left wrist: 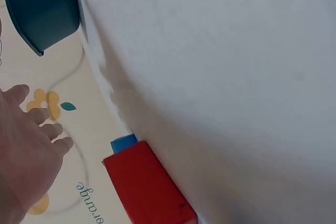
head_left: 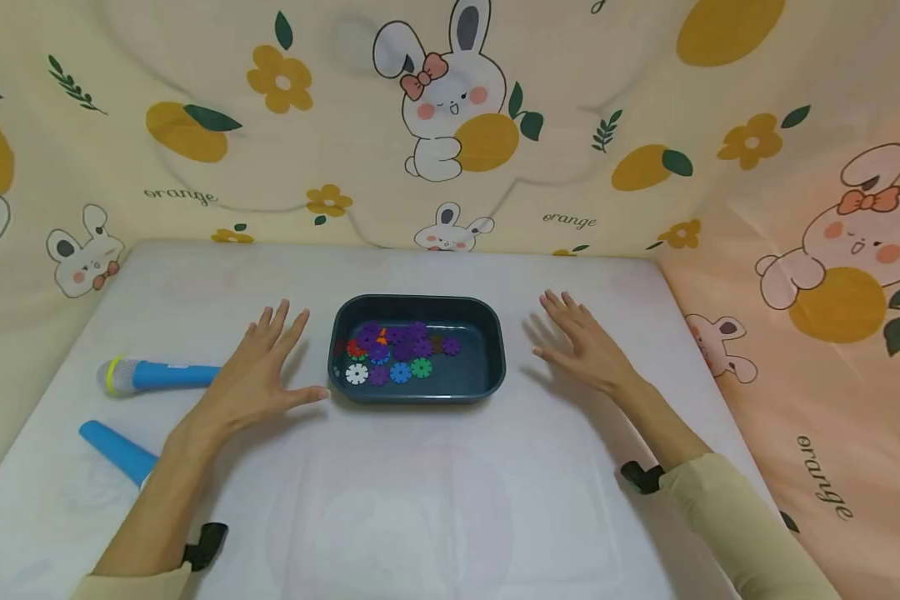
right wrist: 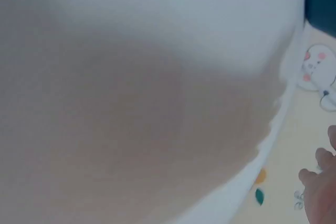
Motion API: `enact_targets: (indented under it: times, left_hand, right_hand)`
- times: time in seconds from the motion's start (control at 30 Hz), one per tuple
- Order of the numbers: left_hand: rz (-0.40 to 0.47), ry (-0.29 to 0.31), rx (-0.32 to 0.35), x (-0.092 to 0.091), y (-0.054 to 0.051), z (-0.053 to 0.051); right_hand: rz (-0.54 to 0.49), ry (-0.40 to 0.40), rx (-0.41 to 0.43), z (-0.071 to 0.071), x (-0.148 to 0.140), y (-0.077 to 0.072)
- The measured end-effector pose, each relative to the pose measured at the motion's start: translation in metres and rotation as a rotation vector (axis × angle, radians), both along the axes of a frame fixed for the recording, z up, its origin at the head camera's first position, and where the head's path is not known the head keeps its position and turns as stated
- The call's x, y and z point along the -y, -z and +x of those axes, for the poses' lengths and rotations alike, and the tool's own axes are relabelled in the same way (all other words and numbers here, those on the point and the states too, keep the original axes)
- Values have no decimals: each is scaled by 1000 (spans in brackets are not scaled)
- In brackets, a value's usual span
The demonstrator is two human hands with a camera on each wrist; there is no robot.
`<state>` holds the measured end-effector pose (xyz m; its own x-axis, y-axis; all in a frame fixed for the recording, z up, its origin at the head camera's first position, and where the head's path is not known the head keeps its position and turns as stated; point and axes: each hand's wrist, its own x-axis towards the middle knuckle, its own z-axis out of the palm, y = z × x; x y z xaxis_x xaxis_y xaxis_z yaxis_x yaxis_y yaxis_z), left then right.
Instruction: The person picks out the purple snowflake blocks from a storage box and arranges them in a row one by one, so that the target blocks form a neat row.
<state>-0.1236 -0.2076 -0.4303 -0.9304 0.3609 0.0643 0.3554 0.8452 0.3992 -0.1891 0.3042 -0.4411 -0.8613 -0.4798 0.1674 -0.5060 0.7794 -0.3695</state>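
Many notched discs in round-cornered tray

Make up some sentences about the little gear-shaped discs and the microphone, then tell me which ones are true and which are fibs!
1. The white disc is inside the tray. True.
2. Most of the discs are yellow. False: most are purple discs.
3. The microphone has a blue handle. True.
4. The microphone lies in the tray. False: it lies on the table, outside the tray.
5. The right grip is holding a green disc. False: it holds nothing, and the green disc is in the tray.
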Motion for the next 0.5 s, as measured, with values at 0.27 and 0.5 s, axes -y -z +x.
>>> enact_targets:
  times: [0.27,0.5]
  left_hand:
    - [190,23,102,-11,0,-7]
    - [277,31,202,-23,4,-14]
  right_hand:
    - [-233,-26,48,-2,33,-14]
    - [-338,-81,104,-6,52,-19]
